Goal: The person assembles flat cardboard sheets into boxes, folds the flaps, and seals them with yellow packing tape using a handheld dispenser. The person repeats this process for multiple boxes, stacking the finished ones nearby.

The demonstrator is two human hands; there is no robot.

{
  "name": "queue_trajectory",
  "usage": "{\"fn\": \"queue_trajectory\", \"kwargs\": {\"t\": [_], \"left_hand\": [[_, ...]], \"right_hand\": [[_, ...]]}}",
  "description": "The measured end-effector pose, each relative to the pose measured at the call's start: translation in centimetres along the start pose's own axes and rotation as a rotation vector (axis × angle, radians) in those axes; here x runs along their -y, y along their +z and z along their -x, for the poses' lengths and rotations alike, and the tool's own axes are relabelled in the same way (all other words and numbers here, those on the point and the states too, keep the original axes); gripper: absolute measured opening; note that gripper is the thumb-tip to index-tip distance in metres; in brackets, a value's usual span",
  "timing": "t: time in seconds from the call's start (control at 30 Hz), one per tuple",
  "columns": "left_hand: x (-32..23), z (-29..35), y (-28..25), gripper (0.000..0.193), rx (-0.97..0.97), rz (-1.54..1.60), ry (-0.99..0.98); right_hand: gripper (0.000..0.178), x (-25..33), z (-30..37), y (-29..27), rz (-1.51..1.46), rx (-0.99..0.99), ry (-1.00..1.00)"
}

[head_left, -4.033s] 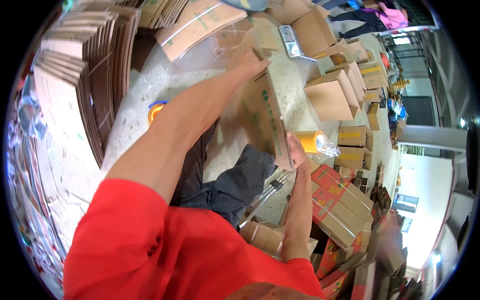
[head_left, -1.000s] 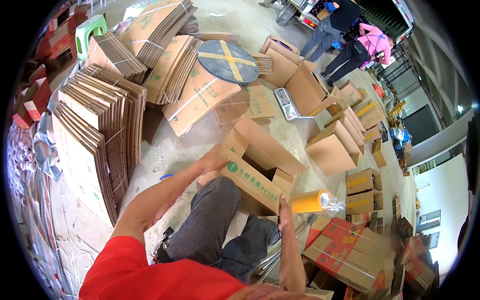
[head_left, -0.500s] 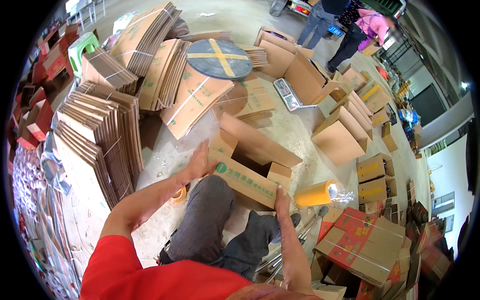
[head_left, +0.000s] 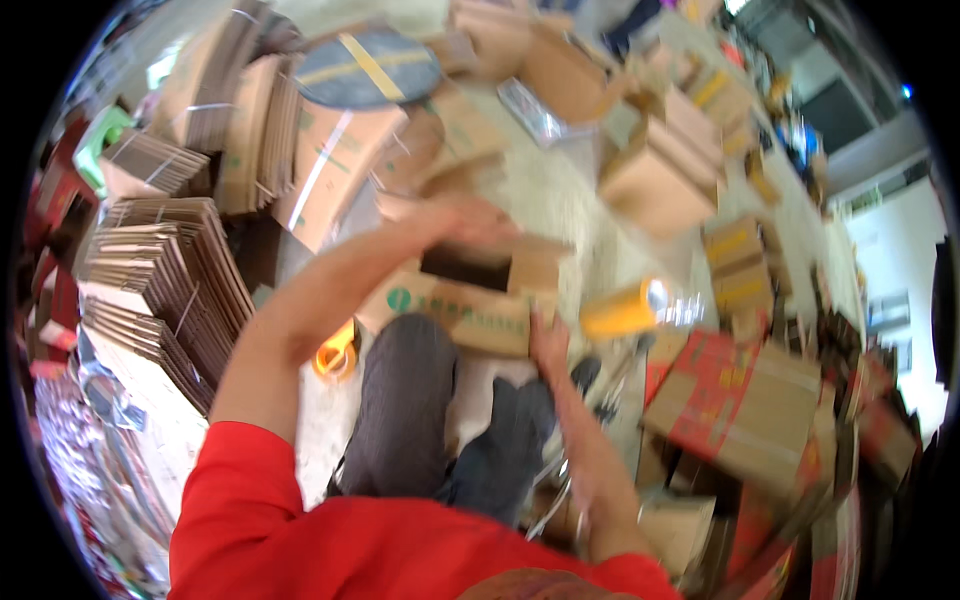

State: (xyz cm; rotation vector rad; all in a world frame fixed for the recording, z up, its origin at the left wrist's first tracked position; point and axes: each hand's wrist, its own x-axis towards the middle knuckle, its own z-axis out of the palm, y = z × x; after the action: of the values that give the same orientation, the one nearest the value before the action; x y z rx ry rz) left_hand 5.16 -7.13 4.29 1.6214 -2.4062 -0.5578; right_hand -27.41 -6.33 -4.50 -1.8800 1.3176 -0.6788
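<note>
In front of my knees stands a brown cardboard box [head_left: 455, 318] with green print, its top open and its inside dark. My right hand [head_left: 548, 342] grips its near right corner. Stretched across the box, my left hand [head_left: 478, 222] is at the far flap, which it partly hides. Motion smears its fingers, so their closing cannot be made out. By my left knee lies an orange tape roll [head_left: 335, 355]. To the right of the box is a yellow-orange cylinder [head_left: 622, 310] with clear plastic at its end.
Bundles of flattened cartons [head_left: 165, 290] stand on the left, with a round grey lid [head_left: 368, 68] marked by a yellow cross behind. Open boxes [head_left: 660, 175] stand at the far right. Red-and-brown flattened cartons [head_left: 740, 400] are piled at the near right. A green stool [head_left: 100, 135] is far left.
My left hand has left the box's left end and swung right across to its far flap. My right hand stays at the right corner. The whole view has shifted and blurred.
</note>
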Motion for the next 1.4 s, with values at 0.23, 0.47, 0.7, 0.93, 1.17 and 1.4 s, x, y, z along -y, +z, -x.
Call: {"fn": "queue_trajectory", "kwargs": {"t": [0.23,0.47,0.7,0.93,1.17,1.4], "left_hand": [[-6.6,5.0,8.6,0.064,-0.304,-0.284,-0.135],[-8.3,4.1,8.3,0.077,-0.167,-0.274,-0.241],[-8.9,3.9,10.3,0.090,-0.267,-0.216,-0.263],[-8.8,4.0,10.2,0.089,-0.387,-0.201,-0.239],[-8.8,3.7,9.9,0.090,-0.436,-0.199,-0.178],[-5.9,5.9,12.3,0.066,-0.862,0.246,-0.187]], "right_hand": [[0.051,3.1,1.2,-1.5,-0.011,-0.015,-0.075],[0.053,2.9,0.7,-1.4,-0.045,0.024,-0.080],[0.058,0.4,0.6,0.0,-0.114,0.025,-0.197],[0.065,0.8,-1.5,-0.2,-0.561,0.263,0.349],[0.066,0.2,-2.0,-0.3,-0.547,0.264,0.443],[0.068,-3.6,-4.2,0.9,-0.500,0.286,0.381]]}}
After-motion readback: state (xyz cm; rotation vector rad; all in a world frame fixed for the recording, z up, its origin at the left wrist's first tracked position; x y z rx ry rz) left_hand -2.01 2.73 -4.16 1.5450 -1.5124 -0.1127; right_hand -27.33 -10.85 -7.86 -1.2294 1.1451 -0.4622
